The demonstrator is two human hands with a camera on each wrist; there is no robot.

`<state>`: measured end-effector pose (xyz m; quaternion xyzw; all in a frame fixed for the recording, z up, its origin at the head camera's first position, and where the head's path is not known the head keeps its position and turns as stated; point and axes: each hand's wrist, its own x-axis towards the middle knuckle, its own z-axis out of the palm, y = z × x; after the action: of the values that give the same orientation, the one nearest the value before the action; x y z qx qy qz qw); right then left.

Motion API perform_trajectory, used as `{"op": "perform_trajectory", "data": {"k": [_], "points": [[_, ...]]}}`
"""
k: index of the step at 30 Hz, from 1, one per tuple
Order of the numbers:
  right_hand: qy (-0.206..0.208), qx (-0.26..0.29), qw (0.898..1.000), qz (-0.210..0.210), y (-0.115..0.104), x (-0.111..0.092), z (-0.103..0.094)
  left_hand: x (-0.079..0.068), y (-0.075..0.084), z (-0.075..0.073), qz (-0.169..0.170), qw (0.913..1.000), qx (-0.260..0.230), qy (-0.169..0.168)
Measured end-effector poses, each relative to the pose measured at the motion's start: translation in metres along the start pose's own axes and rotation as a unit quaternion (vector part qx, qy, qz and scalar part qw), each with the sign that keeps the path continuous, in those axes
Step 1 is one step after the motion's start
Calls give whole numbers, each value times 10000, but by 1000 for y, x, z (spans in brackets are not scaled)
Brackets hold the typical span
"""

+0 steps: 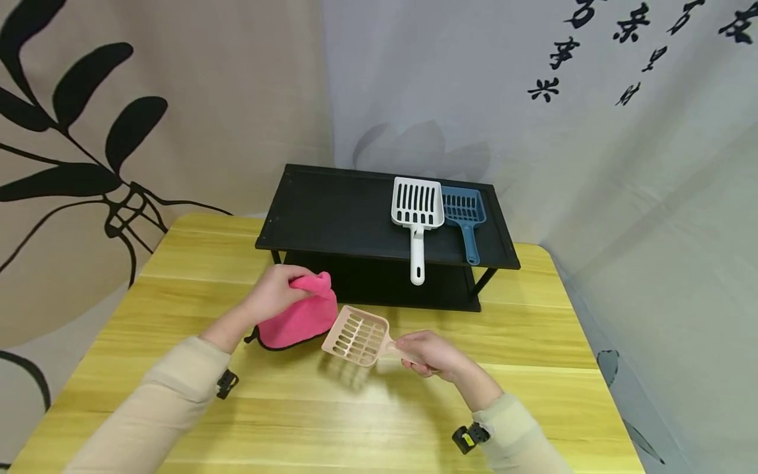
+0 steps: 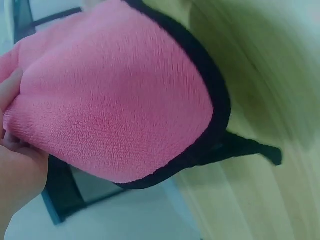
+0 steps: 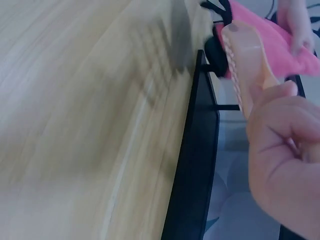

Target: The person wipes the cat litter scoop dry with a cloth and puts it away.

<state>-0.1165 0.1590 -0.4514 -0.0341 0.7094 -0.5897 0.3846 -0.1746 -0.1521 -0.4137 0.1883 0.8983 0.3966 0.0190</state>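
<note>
My left hand pinches a pink cloth with a dark edge, which hangs down above the table. In the left wrist view the cloth fills much of the picture, its fuzzy side and black border showing. A beige litter scoop is gripped by the handle in my right hand, its slotted head pointing left, close beside the cloth and apart from the tabletop, where its slotted shadow falls. The right wrist view shows the scoop edge-on, in front of the cloth.
Behind the hands stands a black two-tier rack. On its top shelf lie a white litter scoop and a blue litter scoop, the white handle jutting over the front edge. The wooden table extends in front, with curtains behind.
</note>
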Motion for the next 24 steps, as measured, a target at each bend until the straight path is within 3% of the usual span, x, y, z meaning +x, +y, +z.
{"op": "perform_trajectory", "data": {"k": [3,7,13,18,24], "points": [[129,-76,9999,19,1,5,6,3,15,7,-44,9998,-133,-163],[270,-213,9994,-11,0,10,16,5,33,31,-100,9966,-573,-587],[425,-436,9978,-254,0,15,29,5,38,64,-215,9873,-1036,-1186],[721,-538,9947,-504,0,15,32,8,31,71,-259,9884,-916,-1180],[726,-653,9926,-716,0,12,35,10,27,70,-131,9913,-543,-1195]]}}
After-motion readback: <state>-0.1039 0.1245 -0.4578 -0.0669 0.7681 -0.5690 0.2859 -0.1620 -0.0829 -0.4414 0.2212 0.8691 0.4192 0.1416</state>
